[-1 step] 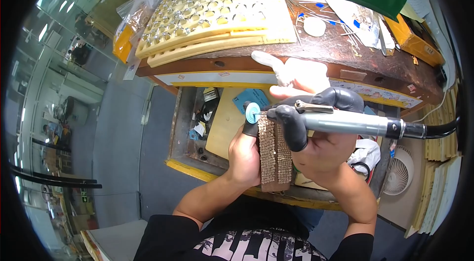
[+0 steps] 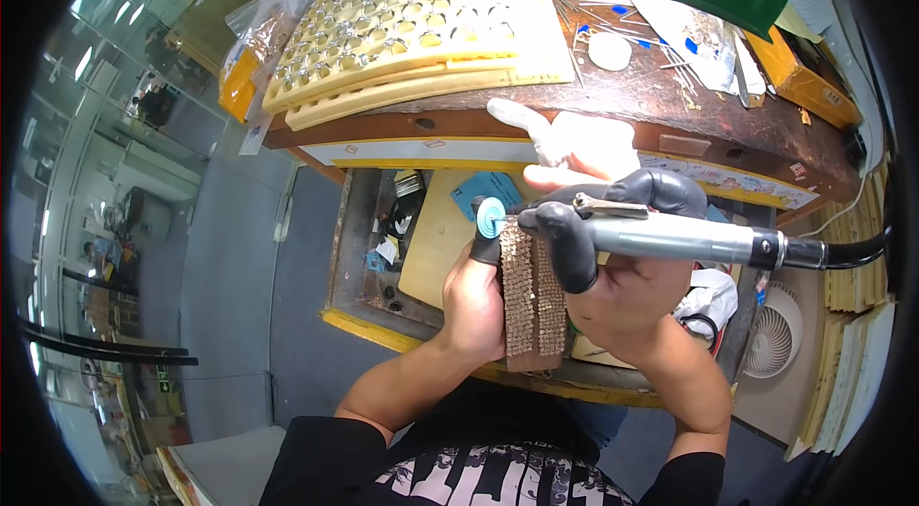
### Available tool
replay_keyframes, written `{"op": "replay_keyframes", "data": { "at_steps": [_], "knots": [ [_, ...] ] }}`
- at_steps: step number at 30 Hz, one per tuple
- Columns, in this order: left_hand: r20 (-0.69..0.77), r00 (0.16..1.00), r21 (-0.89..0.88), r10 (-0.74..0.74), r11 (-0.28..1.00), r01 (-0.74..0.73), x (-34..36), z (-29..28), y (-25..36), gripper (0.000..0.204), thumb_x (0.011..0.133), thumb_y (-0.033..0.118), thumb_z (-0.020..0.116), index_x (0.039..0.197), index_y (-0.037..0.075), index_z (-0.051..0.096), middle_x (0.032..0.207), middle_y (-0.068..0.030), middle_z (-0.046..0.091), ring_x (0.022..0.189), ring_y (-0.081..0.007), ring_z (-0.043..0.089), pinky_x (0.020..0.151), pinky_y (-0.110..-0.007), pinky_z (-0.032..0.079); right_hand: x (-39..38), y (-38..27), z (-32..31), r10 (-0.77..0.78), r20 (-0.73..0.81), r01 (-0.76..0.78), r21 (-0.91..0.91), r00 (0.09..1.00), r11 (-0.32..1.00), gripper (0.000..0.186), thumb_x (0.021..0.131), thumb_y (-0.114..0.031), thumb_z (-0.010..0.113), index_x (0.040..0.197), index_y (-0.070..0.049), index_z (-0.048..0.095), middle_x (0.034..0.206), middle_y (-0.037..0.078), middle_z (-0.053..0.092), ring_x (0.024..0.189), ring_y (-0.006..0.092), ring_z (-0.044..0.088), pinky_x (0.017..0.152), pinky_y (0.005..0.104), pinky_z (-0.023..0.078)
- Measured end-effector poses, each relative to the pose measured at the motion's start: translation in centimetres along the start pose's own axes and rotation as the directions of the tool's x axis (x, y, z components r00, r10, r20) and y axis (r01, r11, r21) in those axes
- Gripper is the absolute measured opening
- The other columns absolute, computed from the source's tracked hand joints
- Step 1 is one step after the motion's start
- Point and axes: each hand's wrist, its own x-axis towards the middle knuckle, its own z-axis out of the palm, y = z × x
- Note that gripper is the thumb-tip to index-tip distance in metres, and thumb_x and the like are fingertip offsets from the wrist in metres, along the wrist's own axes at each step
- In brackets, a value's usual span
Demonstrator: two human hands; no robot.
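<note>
The right hand (image 2: 627, 291) is gripping a silver rotary handpiece (image 2: 684, 236), its blue disc (image 2: 491, 218) hovering above the left hand (image 2: 473, 303). That hand is apparently clasping the studded brown block (image 2: 520, 314) alongside its palm. They seem to be grinding or polishing; contact isn't showing clearly. Continuing is calling for steady, light pressure.

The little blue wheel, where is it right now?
Near the middle of the head view, slightly right: the blue wheel is at the left end of the grey handheld tool, just above the left thumb.
</note>
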Motion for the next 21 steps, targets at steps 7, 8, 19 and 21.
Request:
{"op": "replay_keyframes", "data": {
  "at_steps": [7, 8, 19, 21],
  "knots": [
    [-0.026, 0.999, -0.05, -0.039, 0.998, 0.038, 0.0, 1.1, 0.1, 0.047, 0.108, 0.037, 0.034, 0.132, 0.0, 0.052, 0.118, -0.0121, 0.064, 0.105, -0.0211, 0.065, 0.092, -0.036, 0.052, 0.0, -0.1, 0.1, 0.023, -0.038, -0.024, -0.007, 0.999, 1.0, 0.006, 0.087, -0.003, 0.068, 0.084, -0.003, 0.073, 0.088, 0.007, 0.075, 0.093, 0.0224, 0.068, 0.094, 0.0387, 0.052],
    [-0.04, 0.998, -0.032, -0.039, 0.999, 0.037, 0.0, 1.0, 0.1, 0.048, 0.108, 0.037, 0.034, 0.132, 0.0, 0.052, 0.119, -0.012, 0.064, 0.105, -0.0211, 0.065, 0.092, -0.036, 0.052, -0.1, -0.1, 0.2, 0.028, -0.051, -0.028, -0.003, 0.998, 1.0, 0.006, 0.087, -0.003, 0.068, 0.084, -0.003, 0.073, 0.088, 0.007, 0.075, 0.092, 0.022, 0.067, 0.093, 0.0381, 0.052],
    [-0.035, 0.999, -0.015, -0.029, 0.999, 0.029, -0.2, 0.9, 0.2, 0.045, 0.106, 0.034, 0.036, 0.132, 0.001, 0.052, 0.118, -0.0115, 0.064, 0.104, -0.0211, 0.065, 0.091, -0.036, 0.052, 0.0, 0.2, -0.2, 0.003, 0.014, -0.002, -0.022, 1.0, 1.0, 0.006, 0.086, -0.004, 0.069, 0.087, -0.004, 0.074, 0.093, 0.006, 0.076, 0.092, 0.022, 0.067, 0.094, 0.0384, 0.051],
    [0.018, 1.0, -0.08, -0.019, 0.997, 0.02, -0.3, 0.8, 0.2, 0.045, 0.106, 0.034, 0.036, 0.132, 0.001, 0.052, 0.119, -0.012, 0.064, 0.105, -0.0216, 0.065, 0.091, -0.036, 0.053, 0.0, 0.0, -0.3, -0.017, 0.023, 0.017, -0.023, 1.0, 1.0, 0.006, 0.086, -0.003, 0.068, 0.086, -0.003, 0.074, 0.092, 0.006, 0.076, 0.094, 0.0224, 0.067, 0.094, 0.0383, 0.051]
  ]
}}
